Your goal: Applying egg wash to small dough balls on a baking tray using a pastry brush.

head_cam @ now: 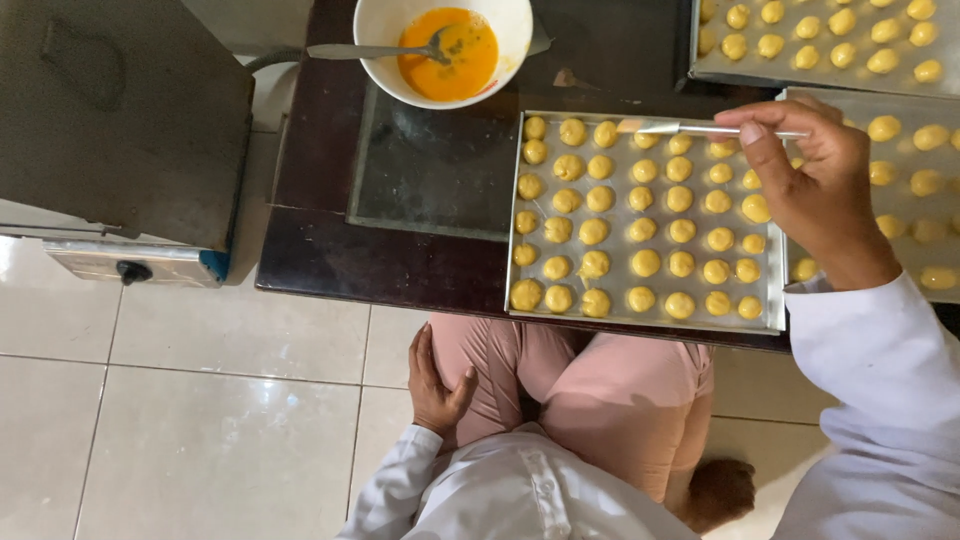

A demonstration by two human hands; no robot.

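Seen from above, the right hand [815,190] pinches a thin brush [700,129], its tip over the top row of dough balls [640,215] on the tray [775,300]. The left hand [437,385] rests open on a knee below the tray. Glazing appears underway; the next ball likely needs a light, steady stroke. An egg-wash bowl [380,40] sits above-left of the tray.

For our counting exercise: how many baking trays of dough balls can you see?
3. One tray lies in front of the person, under the right hand; one beside it, mostly hidden by that hand; one at the top right, cut off.
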